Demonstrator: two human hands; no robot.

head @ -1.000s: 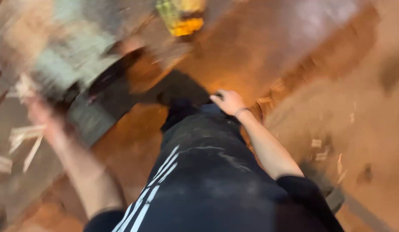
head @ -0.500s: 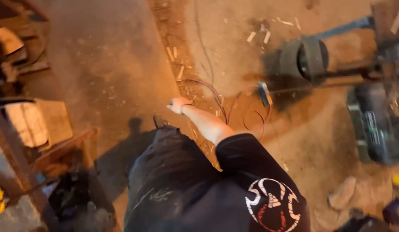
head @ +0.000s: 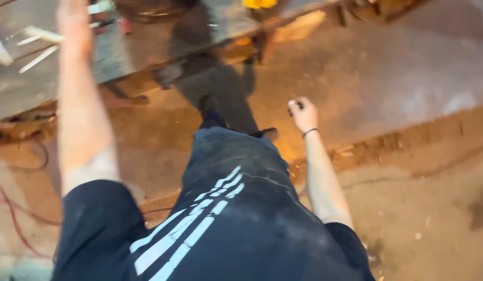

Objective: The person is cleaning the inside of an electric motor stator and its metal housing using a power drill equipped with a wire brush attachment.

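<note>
- A concrete floor [head: 387, 78], dusty and orange-lit, fills most of the view beneath a person in dark, white-striped clothing.
- A grey workbench [head: 142, 47] runs along the top edge, pale wood strips [head: 36, 36] lying on it.
- The left hand [head: 74, 21] reaches up to the workbench near the strips; blur hides its grip.
- The right hand [head: 304, 113] hangs over the floor, curled shut around a small dark object [head: 299, 105], too small to identify.
</note>
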